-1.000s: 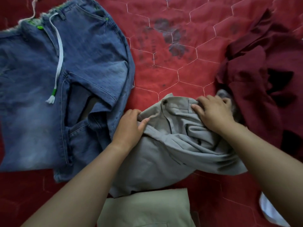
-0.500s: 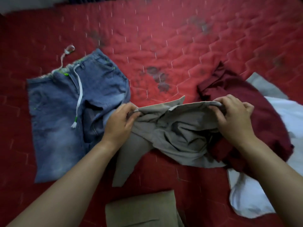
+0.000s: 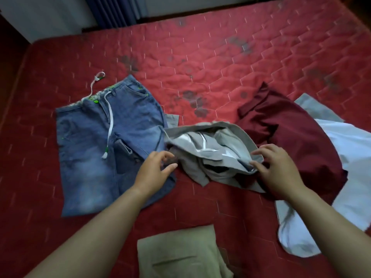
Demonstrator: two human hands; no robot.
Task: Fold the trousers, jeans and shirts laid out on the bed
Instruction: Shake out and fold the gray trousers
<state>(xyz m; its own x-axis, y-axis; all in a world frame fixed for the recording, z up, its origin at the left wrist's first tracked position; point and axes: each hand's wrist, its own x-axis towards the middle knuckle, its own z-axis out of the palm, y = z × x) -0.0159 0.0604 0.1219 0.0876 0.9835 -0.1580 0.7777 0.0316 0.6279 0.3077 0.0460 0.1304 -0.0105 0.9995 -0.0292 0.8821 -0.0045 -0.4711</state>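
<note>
1. Grey trousers lie crumpled, waistband open, mid-bed on the red quilt; taken as landmark.
2. Left hand: fingers spread, nothing gripped, hovering just left of the grey trousers over the edge of the jeans.
3. Right hand: fingers apart, fingertips touching the trousers' right waistband edge; not clamped on it.
4. Blue jeans lie flat to the left, white drawstring trailing down the front.
5. Maroon shirt bunched to the right, touching the trousers; white garment beyond it.
6. Folded khaki trousers nearest the person, below the landmark.
</note>
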